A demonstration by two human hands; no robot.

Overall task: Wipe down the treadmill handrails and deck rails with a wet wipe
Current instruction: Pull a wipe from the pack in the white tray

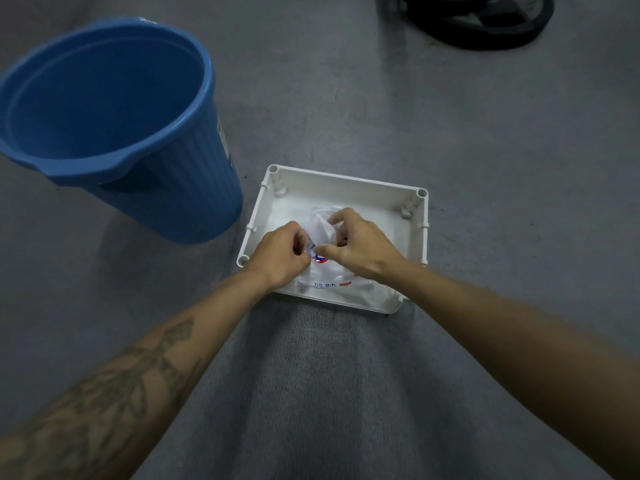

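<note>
Both bare forearms reach forward and converge, the left one tattooed; the left hand point(282, 252) has its fingers curled in a pinch; the right hand point(356, 245) lies just beside it, fingers bent, thumb pointing left.

My picture is a bit dim and looks gray and cool. The light is soft and comes from above, so I see no hard glare. A wide soft shadow lies on the floor point(346, 393) under my arms. The blue bucket point(114, 126) casts a faint shadow on its near side. The edges bend: the bucket looks stretched and tilted. The dark thing point(485, 19) at the top is fuzzy. The white tray point(346, 183) is the brightest spot.
</note>
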